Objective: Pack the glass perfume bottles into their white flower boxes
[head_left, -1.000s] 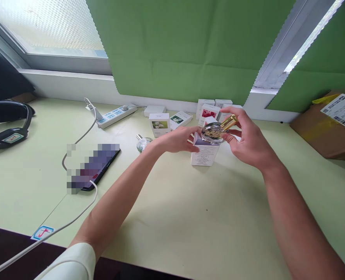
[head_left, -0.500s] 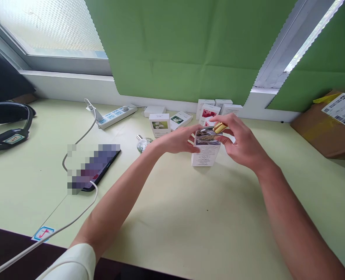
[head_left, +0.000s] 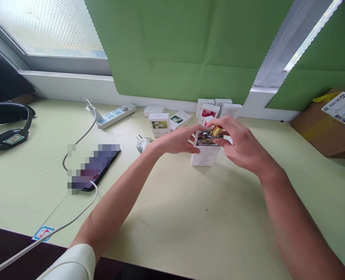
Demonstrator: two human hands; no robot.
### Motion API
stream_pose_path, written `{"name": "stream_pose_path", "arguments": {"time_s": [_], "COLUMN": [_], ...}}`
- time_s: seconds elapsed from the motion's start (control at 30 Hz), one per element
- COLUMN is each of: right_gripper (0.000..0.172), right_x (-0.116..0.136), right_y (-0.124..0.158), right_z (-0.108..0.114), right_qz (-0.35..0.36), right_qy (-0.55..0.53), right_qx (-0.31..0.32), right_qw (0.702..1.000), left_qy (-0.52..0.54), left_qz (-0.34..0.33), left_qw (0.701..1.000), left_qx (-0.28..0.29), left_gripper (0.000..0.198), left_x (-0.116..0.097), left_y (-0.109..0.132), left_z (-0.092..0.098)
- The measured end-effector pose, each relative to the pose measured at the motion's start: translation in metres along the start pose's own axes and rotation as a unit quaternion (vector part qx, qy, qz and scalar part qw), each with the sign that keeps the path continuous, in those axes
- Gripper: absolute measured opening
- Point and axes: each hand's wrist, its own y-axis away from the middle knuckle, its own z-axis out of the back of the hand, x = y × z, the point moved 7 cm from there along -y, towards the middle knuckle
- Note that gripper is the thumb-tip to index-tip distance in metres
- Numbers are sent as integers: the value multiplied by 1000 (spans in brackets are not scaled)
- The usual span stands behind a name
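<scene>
A white printed carton (head_left: 205, 156) stands upright on the table, its top open. My left hand (head_left: 178, 140) is closed round the carton's left side, thumb low and fingers behind it. At the mouth of the carton is a clear glass perfume bottle (head_left: 209, 139) with a gold cap (head_left: 217, 131), tilted to the right and partly inside. My right hand (head_left: 238, 142) pinches the bottle at its cap end. The bottle's lower part is hidden by the carton. Left of my left hand lies another glass bottle (head_left: 143, 144) with a silver cap.
Small white boxes with flower pictures (head_left: 160, 125) stand behind, with more boxes (head_left: 209, 111) near the wall. A power strip (head_left: 117, 116), a phone (head_left: 99, 171) with a white cable, and a black headset (head_left: 9, 126) are leftward. A cardboard box (head_left: 326, 124) sits far right.
My right hand has shifted slightly down, and the bottle's gold cap has turned and moved a little left and lower. My left hand and the carton stay almost still.
</scene>
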Motion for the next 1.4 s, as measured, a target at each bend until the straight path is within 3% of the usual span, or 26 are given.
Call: {"name": "stream_pose_path", "arguments": {"time_s": [0.2,0.67,1.23,1.4], "right_gripper": [42,44,44,37], "right_x": [-1,-6,-21,-13], "right_y": [-1,0,-1,1], "right_z": [-6,-8,-21,-15], "right_qz": [-4,-38,-64,-81], "right_qy": [-43,33,69,81], "right_qx": [5,33,59,83], "right_qw": [999,998,994,990], "left_qy": [19,-1,-37,-20], "left_qz": [-9,-9,5,-13], "left_qw": [1000,1000,999,1000], "left_qx": [10,22,9,5], "left_gripper": [59,58,39,36], "left_x": [-2,-6,-9,-15], "left_y": [1,1,3,3], "left_z": [0,-4,-2,-3]}}
